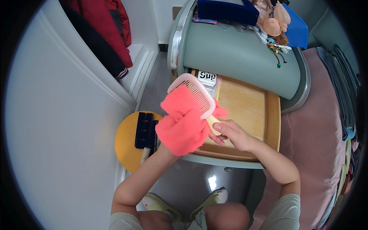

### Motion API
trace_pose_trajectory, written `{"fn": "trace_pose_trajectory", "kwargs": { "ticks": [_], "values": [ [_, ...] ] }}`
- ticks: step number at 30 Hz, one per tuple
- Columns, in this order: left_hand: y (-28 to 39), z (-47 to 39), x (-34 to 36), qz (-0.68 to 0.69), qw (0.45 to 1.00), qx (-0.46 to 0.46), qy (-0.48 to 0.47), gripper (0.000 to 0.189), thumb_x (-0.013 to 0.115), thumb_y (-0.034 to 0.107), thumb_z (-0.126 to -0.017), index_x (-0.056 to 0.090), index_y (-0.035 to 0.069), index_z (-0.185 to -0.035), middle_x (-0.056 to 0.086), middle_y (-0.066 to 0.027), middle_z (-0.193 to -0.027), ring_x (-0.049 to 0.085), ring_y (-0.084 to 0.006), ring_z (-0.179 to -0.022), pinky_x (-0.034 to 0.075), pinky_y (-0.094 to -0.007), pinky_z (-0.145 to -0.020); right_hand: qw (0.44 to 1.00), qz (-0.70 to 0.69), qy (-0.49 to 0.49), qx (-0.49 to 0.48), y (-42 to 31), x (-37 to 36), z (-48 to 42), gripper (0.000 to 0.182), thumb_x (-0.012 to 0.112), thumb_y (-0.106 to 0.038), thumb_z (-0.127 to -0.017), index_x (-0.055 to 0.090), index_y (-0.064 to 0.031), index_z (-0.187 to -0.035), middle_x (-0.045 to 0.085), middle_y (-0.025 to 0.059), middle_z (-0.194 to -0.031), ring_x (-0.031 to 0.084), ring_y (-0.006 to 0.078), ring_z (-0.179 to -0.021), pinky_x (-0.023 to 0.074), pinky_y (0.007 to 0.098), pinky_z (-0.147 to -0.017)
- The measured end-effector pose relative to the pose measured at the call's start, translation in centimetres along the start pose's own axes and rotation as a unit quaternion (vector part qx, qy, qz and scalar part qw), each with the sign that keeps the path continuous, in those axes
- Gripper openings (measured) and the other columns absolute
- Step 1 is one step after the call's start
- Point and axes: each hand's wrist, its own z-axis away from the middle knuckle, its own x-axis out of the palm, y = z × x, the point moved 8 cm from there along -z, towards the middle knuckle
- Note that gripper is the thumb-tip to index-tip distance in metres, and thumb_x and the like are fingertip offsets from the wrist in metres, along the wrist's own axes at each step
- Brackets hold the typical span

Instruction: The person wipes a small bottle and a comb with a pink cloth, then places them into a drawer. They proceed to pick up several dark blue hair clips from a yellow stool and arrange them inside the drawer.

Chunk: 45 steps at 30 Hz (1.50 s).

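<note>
A pink brush-comb (192, 92) with slotted teeth and a cream handle is tilted above an open drawer. Its handle (212, 124) is gripped by my right hand (231, 132), the thumb lying along the top. A coral plush cloth (182, 126) covers my left hand, whose fingers are hidden; only the wrist (169, 150) shows below it. The bunched cloth lies against the comb's head, with another bit of it showing on the comb's far side. Beneath both hands is the wooden drawer (244, 97), holding a small lettered box (207, 77) near its back left.
A grey-green cabinet (235, 54) carries a dark blue box (227, 13), a blue tray (296, 28) and small items. On a yellow round stool (125, 141) lies a dark compartment organizer (143, 130). A pink bedspread (310, 129) is right, a white door (63, 115) left.
</note>
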Motion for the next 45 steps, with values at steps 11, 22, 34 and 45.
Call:
{"fn": "trace_pose_trajectory", "kwargs": {
  "ticks": [11,22,34,45],
  "values": [
    [2.4,0.8,-1.9,-0.214,0.960,0.101,0.151,0.046,0.047,0.036,-0.095,0.046,0.000,-0.123,0.058,-0.0140,-0.117,0.062,-0.0188,-0.089,0.054,-0.0255,-0.068,0.968,0.249,0.002,-0.018,-0.4,-0.6,0.4,0.037,0.040,-0.035,-0.098,0.053,-0.0054,-0.081,0.051,0.0036,-0.065,0.050,0.0157,-0.059,0.0395,0.0293,-0.057],
    [4.9,0.2,0.4,-0.552,0.801,0.209,0.095,0.014,0.056,0.015,-0.087,0.063,0.003,-0.087,0.062,-0.0060,-0.092,0.057,-0.0148,-0.074,0.044,-0.0246,-0.064,0.631,0.731,0.181,-0.190,-3.7,1.2,1.3,0.023,0.063,-0.029,-0.082,0.057,-0.0085,-0.073,0.054,0.0051,-0.063,0.057,0.0218,-0.055,0.0458,0.0330,-0.050],
    [4.6,0.1,-0.9,0.009,0.973,0.216,0.086,0.005,0.053,0.009,-0.087,0.054,0.004,-0.088,0.060,-0.0102,-0.086,0.056,-0.0162,-0.071,0.046,-0.0299,-0.059,0.842,0.514,0.103,-0.124,-2.9,0.2,0.7,0.028,0.062,-0.032,-0.083,0.057,-0.0058,-0.074,0.056,0.0077,-0.067,0.057,0.0247,-0.058,0.0441,0.0355,-0.052],
    [3.1,0.3,-1.9,0.069,0.979,0.156,0.112,0.041,0.034,0.036,-0.100,0.042,-0.001,-0.116,0.062,-0.0248,-0.106,0.065,-0.0271,-0.078,0.051,-0.0346,-0.074,0.936,0.338,-0.042,-0.088,0.7,1.5,-0.8,0.024,0.053,-0.026,-0.092,0.063,-0.0051,-0.084,0.055,0.0115,-0.059,0.053,0.0250,-0.053,0.0399,0.0368,-0.054]
  ]
}}
